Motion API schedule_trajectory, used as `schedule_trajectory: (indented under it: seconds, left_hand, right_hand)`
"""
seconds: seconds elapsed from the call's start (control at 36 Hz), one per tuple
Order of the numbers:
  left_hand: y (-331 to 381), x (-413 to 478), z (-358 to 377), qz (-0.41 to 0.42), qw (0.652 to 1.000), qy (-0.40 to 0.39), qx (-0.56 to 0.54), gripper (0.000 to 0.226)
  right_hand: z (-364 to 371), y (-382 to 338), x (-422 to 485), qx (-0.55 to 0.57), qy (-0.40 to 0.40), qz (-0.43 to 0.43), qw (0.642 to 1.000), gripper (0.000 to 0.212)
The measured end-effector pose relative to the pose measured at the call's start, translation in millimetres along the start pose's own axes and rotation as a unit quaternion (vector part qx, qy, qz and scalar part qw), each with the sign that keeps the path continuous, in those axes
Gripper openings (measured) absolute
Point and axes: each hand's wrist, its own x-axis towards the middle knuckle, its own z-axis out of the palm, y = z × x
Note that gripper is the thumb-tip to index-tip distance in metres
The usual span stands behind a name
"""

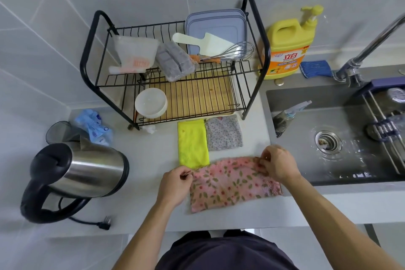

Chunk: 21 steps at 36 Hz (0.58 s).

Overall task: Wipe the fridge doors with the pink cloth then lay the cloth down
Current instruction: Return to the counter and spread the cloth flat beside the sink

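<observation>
Pinching the far corners of the pink flowery cloth with left hand and right hand, cloth spread flat on the pale grey countertop. Just behind, touching it, a yellow microfibre cloth. Further back, black wire dish rack.

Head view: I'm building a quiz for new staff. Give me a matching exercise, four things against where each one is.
Things: 1 pink floral cloth; 2 whisk; 3 spray bottle; 4 electric kettle.
Places: A in the sink; B on the dish rack's upper shelf; C pinched by left hand and right hand; D on the counter, far left.
Pairs: 1-C, 2-B, 3-A, 4-D.
</observation>
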Motion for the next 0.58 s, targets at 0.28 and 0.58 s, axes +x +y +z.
schedule_trajectory:
  seconds: [0.28, 0.58]
  left_hand:
    - [17.5, -4.2, -28.6, 0.028, 0.998, 0.031, -0.054, 0.015]
    - [13.9, -16.0, -57.9, 0.086, 0.989, 0.017, -0.117, 0.017]
  right_hand:
    - [-39.8, -6.6, -27.0, 0.087, 0.097, -0.074, 0.989, 0.013]
    - [-58.5, -1.5, -45.1, 0.229, 0.010, -0.093, 0.969, 0.011]
